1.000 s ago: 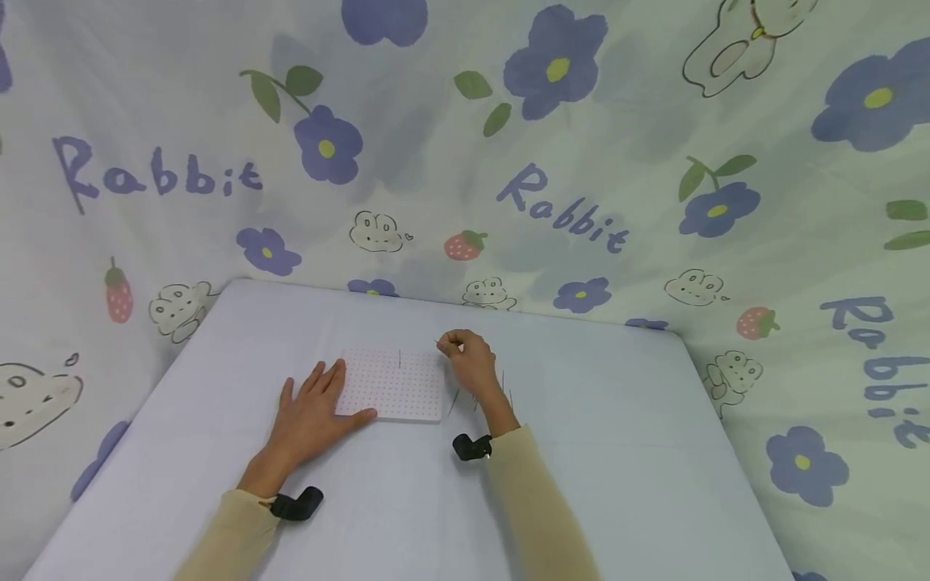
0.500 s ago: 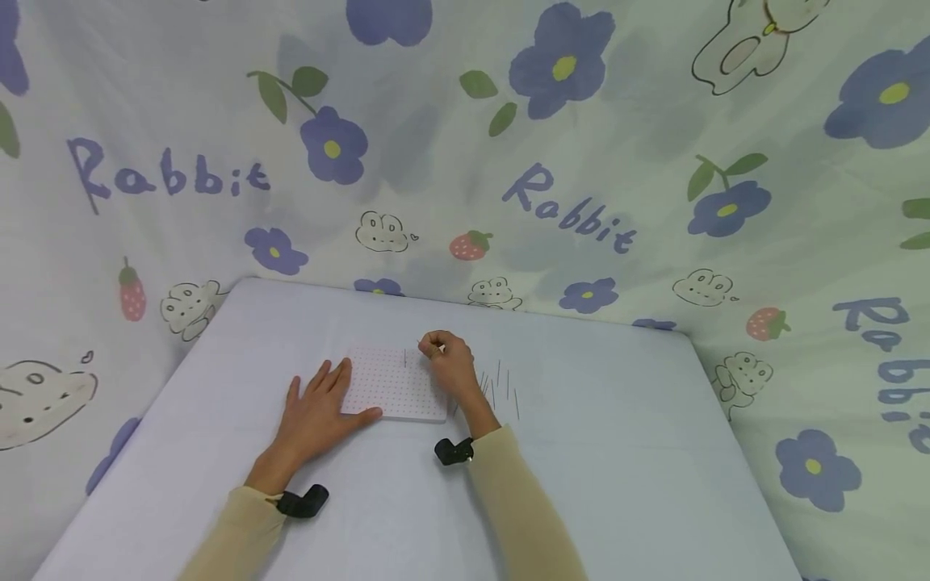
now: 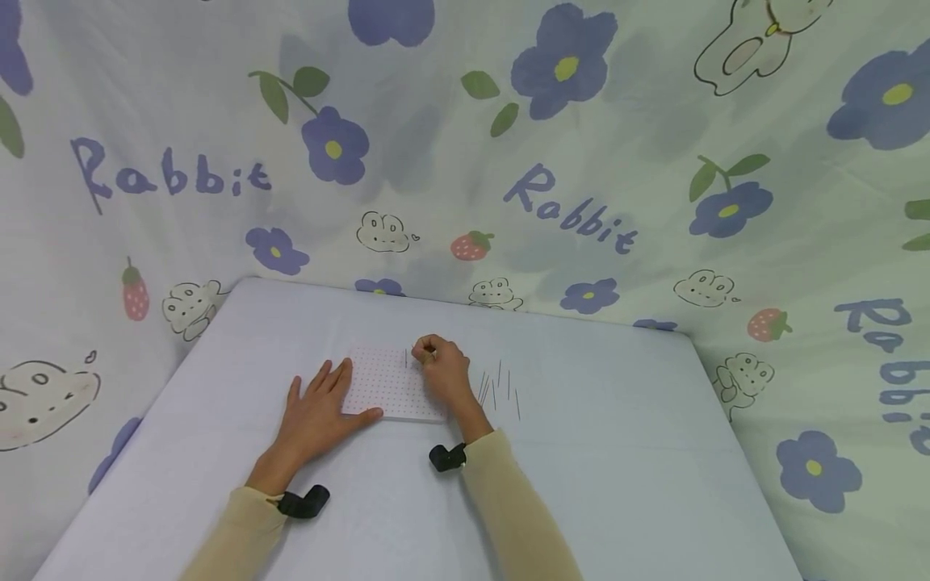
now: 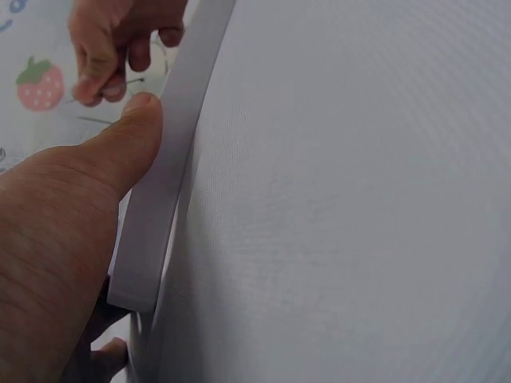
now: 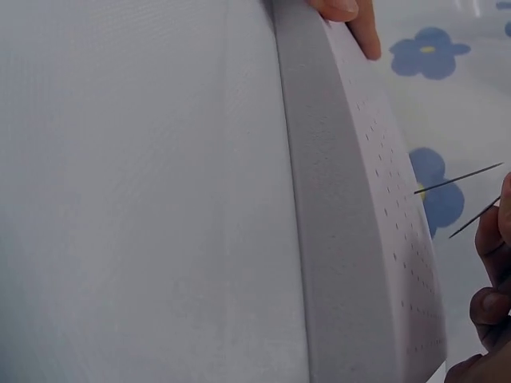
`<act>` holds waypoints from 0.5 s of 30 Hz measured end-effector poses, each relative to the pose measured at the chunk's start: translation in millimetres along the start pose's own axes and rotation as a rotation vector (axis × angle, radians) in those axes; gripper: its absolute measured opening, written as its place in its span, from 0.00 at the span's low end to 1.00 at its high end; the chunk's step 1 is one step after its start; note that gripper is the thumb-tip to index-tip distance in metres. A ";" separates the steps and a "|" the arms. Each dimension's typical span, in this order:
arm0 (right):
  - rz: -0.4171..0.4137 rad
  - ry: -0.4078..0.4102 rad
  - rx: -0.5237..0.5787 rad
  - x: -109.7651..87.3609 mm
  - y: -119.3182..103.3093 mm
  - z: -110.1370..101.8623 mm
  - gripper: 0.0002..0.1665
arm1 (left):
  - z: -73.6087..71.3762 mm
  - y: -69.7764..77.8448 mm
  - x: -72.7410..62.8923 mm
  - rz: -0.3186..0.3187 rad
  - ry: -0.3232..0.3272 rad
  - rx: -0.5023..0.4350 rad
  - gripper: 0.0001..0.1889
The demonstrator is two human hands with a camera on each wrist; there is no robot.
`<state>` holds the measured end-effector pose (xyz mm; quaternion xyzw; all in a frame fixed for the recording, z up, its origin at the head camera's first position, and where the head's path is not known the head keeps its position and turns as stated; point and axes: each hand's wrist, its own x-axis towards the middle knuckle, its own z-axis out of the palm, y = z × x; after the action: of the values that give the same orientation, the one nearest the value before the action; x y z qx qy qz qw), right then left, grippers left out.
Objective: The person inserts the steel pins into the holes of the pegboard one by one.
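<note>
A white board [image 3: 385, 395] with a grid of small holes lies on the table. Against its left side rests my left hand [image 3: 316, 424], fingers spread straight and thumb [image 4: 136, 136] along the near edge. Over the board's far right part, my right hand [image 3: 448, 378] pinches a thin dark needle [image 5: 473, 219] between thumb and fingertips. The lower end of that needle points down toward the holes, apart from the surface in the right wrist view. Just left of it, another needle [image 5: 459, 179] stands upright in the board. The right fingers hide part of the board's right side.
Several loose needles [image 3: 508, 384] lie on the white tablecloth [image 3: 617, 452] to the right of the board, beside the right wrist. Behind the table hangs a printed curtain [image 3: 429, 153] with flowers and rabbits.
My right hand has moved left from beside the board to over its far right part, then slightly lower, carrying the needle. The left hand keeps its place on the board.
</note>
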<state>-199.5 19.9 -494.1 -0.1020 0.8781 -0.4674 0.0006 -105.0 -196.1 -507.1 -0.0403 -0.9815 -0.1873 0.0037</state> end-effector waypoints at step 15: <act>-0.031 0.021 -0.079 -0.5 0.3 3.9 0.07 | 4.6 -3.5 1.0 0.008 0.018 0.007 0.62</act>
<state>-198.6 16.9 -496.6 -0.1107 0.8941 -0.4336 -0.0198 -106.2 -197.5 -512.7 -0.0424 -0.9819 -0.1842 0.0132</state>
